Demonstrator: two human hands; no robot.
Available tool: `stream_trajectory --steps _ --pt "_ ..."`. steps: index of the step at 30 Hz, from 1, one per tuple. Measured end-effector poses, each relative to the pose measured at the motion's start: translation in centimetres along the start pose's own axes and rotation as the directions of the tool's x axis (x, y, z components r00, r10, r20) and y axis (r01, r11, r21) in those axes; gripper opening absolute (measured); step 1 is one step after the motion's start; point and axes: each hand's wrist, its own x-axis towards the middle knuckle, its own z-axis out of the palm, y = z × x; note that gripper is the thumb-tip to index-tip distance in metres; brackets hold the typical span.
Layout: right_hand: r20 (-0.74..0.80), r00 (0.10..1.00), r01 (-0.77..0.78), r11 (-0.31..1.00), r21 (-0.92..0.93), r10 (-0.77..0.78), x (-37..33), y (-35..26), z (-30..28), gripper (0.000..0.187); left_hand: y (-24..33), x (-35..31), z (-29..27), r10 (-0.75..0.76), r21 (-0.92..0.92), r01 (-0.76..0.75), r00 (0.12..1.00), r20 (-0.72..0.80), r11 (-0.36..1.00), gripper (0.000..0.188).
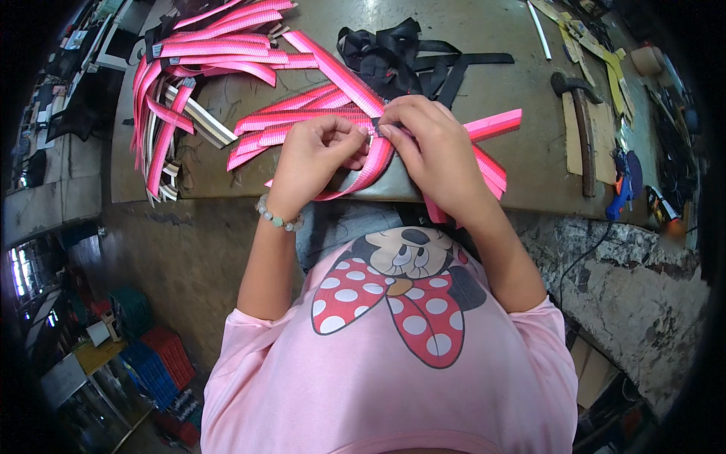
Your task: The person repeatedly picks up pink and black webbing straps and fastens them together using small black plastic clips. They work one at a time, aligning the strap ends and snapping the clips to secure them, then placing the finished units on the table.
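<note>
Together, left hand [318,155], right hand [427,144], pinching pink strap [374,163]

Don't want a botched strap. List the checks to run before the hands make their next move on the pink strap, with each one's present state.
1. Left hand pinching the pink strap: ok.
2. Right hand gripping the same strap: ok.
3. Small metal piece between the fingertips seated properly: cannot tell.
4. Strap over the table, not dangling loose: ok.
5. Hammer apart from the hands: ok.
6. Black straps apart from the held strap: cannot tell.
</note>
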Motion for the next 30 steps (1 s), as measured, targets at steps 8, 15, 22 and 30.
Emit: stream_trajectory --steps 8,15,22,30 --pt "0.077 0.997 0.047 0.963 -0.267 -0.028 -0.2 -1.5 0.2 0.012 -1.1 0.4 -0.1 0.052 -0.055 -0.050 0.998 0.031 0.997 0.022" --pt "-0.048 0.952 -0.279 0.920 0.276 0.303 0.4 0.7 -2.7 0.019 2.2 -5.1 -7.7 0.239 0.265 -0.126 0.857 -0.457 0.956 0.024" --pt "-0.270 0.750 -0.328 0.695 0.640 0.604 -2.7 5.7 -6.7 0.022 4.4 -10.4 -10.1 0.621 0.961 0.230 0.734 -0.276 0.155 0.026" --pt "-0.262 0.737 -0.334 0.673 0.660 0.623 -3.8 6.3 -6.6 0.022 3.8 -0.8 3.3 0.448 0.930 -0.314 0.871 0.202 0.192 0.035"
